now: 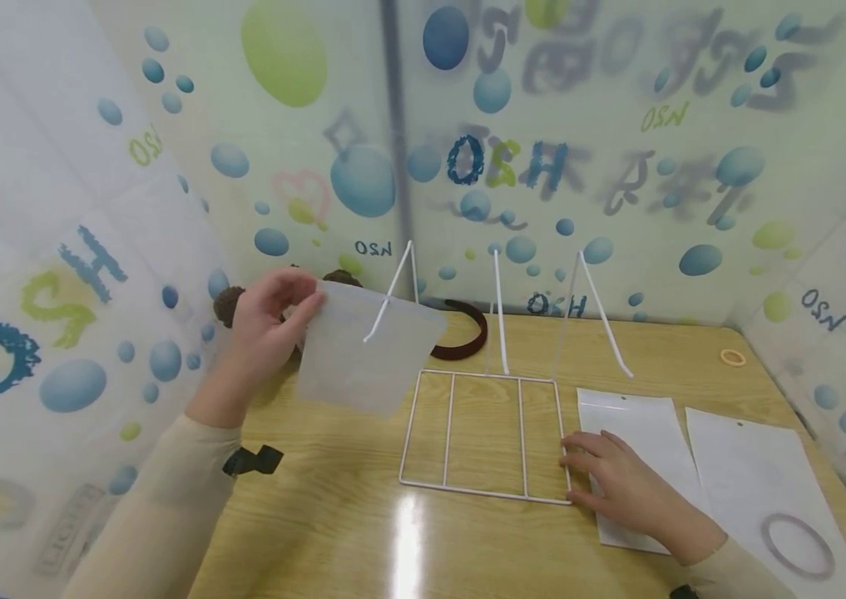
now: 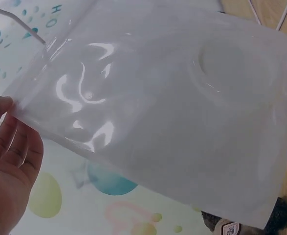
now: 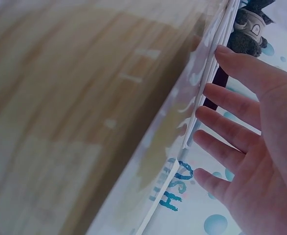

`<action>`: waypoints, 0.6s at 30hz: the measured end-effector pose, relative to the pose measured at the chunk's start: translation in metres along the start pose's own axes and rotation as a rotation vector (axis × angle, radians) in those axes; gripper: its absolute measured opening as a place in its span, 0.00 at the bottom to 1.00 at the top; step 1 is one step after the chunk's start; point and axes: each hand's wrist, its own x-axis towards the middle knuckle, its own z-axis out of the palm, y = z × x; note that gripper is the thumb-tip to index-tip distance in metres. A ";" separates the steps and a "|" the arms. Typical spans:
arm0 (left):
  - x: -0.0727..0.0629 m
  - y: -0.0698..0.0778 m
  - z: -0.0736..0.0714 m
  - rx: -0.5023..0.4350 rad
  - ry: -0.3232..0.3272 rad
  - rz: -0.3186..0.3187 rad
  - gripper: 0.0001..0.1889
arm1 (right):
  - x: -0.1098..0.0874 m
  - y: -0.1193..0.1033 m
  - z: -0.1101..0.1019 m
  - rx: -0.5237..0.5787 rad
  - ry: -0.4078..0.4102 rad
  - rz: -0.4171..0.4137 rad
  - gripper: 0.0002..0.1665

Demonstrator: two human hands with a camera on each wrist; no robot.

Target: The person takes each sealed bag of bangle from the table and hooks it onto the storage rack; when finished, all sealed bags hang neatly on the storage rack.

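Observation:
My left hand pinches the upper corner of a translucent white plastic bag between thumb and fingers. The bag hangs at the left arm of a white wire rack, whose tip shows in front of it. In the left wrist view a round ring shape shows through the bag. My right hand has its fingers spread against the right side of the rack's base. In the right wrist view its fingertips lie along the white bar, extended and not wrapped round it.
Two flat white bags lie at the right, the outer one with a ring showing. A dark headband lies behind the rack. A small tan ring sits far right. A dark plush toy stands behind the hanging bag.

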 end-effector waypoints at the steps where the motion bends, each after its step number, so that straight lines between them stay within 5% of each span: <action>1: 0.001 -0.002 0.002 -0.005 0.000 0.006 0.09 | 0.000 0.000 0.000 0.002 -0.001 0.001 0.25; 9: 0.006 -0.017 0.013 -0.022 -0.010 -0.035 0.09 | -0.002 0.001 -0.002 0.028 -0.037 0.030 0.24; 18: 0.005 -0.021 0.017 -0.024 -0.013 -0.112 0.10 | -0.001 0.002 0.001 0.010 0.012 -0.004 0.25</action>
